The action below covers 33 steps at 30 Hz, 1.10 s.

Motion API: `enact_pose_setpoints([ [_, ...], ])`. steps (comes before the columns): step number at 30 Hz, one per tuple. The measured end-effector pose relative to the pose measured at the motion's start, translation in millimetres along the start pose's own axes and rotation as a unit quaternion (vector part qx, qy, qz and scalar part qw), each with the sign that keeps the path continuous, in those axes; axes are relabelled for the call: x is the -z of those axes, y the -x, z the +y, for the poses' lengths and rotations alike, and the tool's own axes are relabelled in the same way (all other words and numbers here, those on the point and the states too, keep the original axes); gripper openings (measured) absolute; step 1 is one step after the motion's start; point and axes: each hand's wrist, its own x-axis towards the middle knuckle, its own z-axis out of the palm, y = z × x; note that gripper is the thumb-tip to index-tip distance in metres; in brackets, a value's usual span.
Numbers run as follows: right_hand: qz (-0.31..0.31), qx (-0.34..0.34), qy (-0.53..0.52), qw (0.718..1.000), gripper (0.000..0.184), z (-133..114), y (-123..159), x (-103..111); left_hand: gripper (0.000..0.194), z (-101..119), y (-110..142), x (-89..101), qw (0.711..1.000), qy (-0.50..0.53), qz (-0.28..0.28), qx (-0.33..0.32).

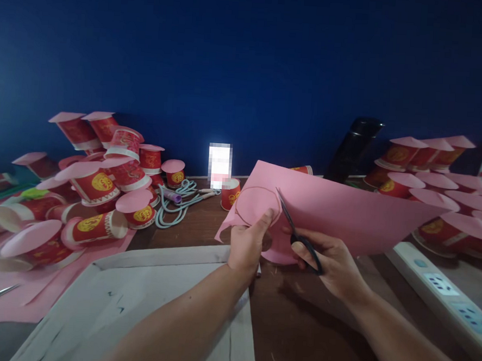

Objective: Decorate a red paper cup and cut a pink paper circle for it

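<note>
A large sheet of pink paper [337, 208] is held up over the table, with a drawn circle on its left part. My left hand [248, 241] grips the sheet at that circle, thumb on top. In my right hand [329, 262] is a pair of scissors [290, 213] with black handles, fingers closed round the loops. The blades point up and left and lie along the circle's right edge; whether they have cut into it there I cannot tell. Just behind the sheet's left corner stands a red paper cup [230, 195].
Red cups topped with pink paper are piled at left [97, 185] and at right [437, 181]. A black bottle [355, 149], a coiled pale cord [174, 212] and a lit, blurred screen [219, 165] stand or lie at the back. A power strip [442, 291] lies at right, a white board [135, 299] at front left.
</note>
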Motion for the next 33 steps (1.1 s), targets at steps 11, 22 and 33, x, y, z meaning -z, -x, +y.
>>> enact_pose_setpoints([
  [11, 0.012, -0.016, -0.016, 1.0, 0.045, -1.2, 1.6, -0.8, 0.049, 0.2, -1.5, -1.8, 0.999, 0.026, -0.005, -0.03],
  [22, -0.006, -0.009, -0.027, 1.0, 0.042, 5.1, -0.2, -0.5, 0.049, -7.0, -2.7, 0.7, 0.998, 0.038, -0.021, -0.035],
  [33, -0.029, 0.005, 0.017, 0.999, 0.042, 1.6, -0.9, 0.0, 0.056, -2.1, -2.9, -0.6, 1.0, -0.002, 0.002, 0.006],
])
